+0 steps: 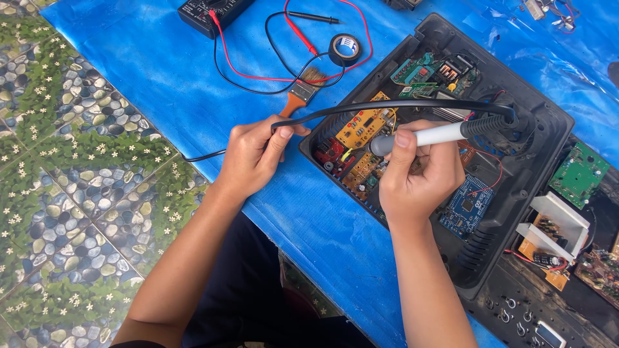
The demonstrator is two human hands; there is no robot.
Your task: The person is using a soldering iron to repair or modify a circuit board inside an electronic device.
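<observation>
The right hand (419,177) has its fingers (401,149) wrapped pen-style round a soldering iron (432,135); the iron's grey barrel points down-left, and its tip sits at or just over the yellow board (362,126), though actual contact is too small to tell; the left hand (255,154) pinches the iron's black cord (387,106) between thumb and forefinger, holding it up and off the boards; the cord arches from that pinch over to the iron's black grip at the right.

The boards lie inside an open black case (516,187) on the blue sheet (161,77); a blue board (465,209) lies just beside the right wrist; a brush (302,93), a tape roll (345,49) and a meter (209,13) with red and black leads lie well apart, above the hands.

The step in hand looks like touching up a joint on the yellow board; the next move calls for a steady tip on one small point, with the cord kept slack and clear of the parts.
</observation>
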